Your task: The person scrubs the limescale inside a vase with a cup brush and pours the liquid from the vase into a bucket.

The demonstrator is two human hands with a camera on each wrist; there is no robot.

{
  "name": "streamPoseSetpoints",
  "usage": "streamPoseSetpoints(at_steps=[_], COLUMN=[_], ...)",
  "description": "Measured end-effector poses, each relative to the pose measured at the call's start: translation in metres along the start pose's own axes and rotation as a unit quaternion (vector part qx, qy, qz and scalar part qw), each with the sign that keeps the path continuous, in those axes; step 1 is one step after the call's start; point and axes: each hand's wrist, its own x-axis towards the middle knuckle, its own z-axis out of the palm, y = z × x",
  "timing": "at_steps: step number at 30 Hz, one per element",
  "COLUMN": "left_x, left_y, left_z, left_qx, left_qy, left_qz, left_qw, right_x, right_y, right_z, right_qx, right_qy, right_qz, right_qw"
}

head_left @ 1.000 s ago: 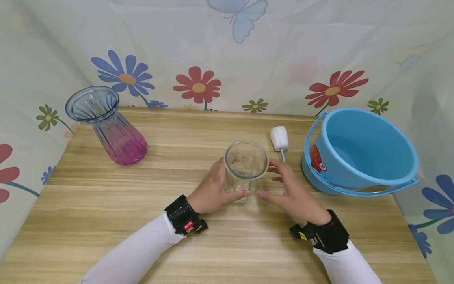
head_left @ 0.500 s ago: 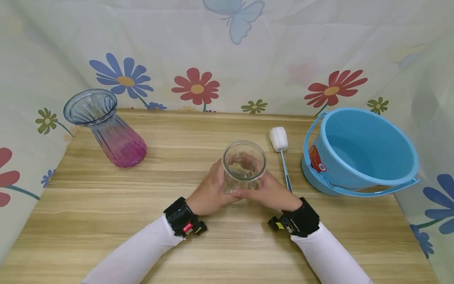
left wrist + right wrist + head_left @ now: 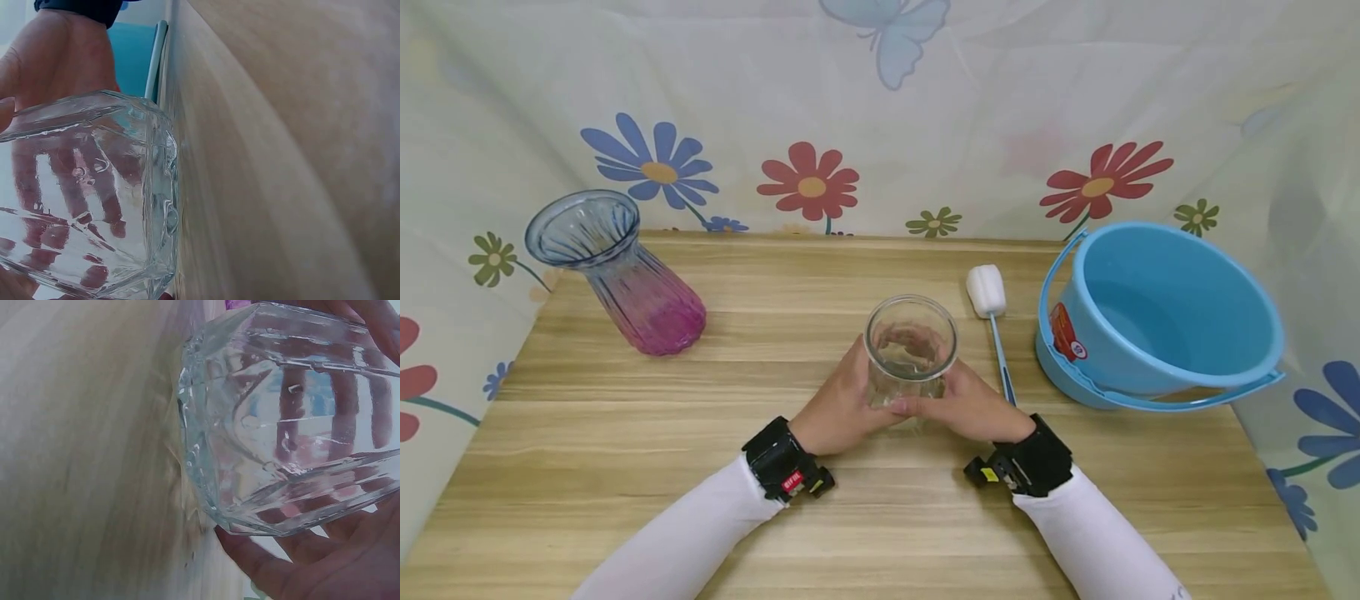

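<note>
A clear glass jar (image 3: 912, 385) with a round rim and faceted sides stands upright at the middle of the table. My left hand (image 3: 837, 407) grips its left side, and my right hand (image 3: 981, 406) grips the right side. The two thumbs meet at the near side of the jar. Through the glass (image 3: 81, 194) in the left wrist view, fingers show wrapped behind it. In the right wrist view, the jar's thick base (image 3: 200, 431) lies at or very close to the tabletop; I cannot tell if it touches.
A blue-to-pink glass vase (image 3: 651, 292) stands at the left. Right of the jar lies a white sponge brush (image 3: 987, 292), its handle partly behind my right hand. A blue bucket (image 3: 1093, 354) with its handle down stands farther right. A flowered curtain (image 3: 880, 167) closes off the back.
My right hand has moved left from beside the jar and now grips it. The left hand keeps its hold. The jar itself hardly moves; the view shifts slightly.
</note>
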Motion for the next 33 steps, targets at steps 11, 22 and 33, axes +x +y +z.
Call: streamPoseSetpoints(at_steps=[11,22,33], left_x=[-0.0009,0.0004,0.0007], left_y=[0.0007,-0.0003,0.0031], left_z=[-0.0003,-0.0004,-0.0006], left_qx=[0.007,0.014,0.006], left_qy=[0.000,0.004,0.002], left_qz=[-0.002,0.007,-0.003], left_qw=[1.0000,0.9999,1.0000], right_x=[0.0001,-0.0009,-0.0010], right_y=[0.0032,0.0024,0.0042], right_z=[-0.0011,-0.0011,-0.0019], right_qx=[-0.012,-0.025,-0.030], right_qy=[-0.009,-0.010,-0.009], right_qz=[0.009,0.016,0.017], right_qw=[1.000,1.000,0.999])
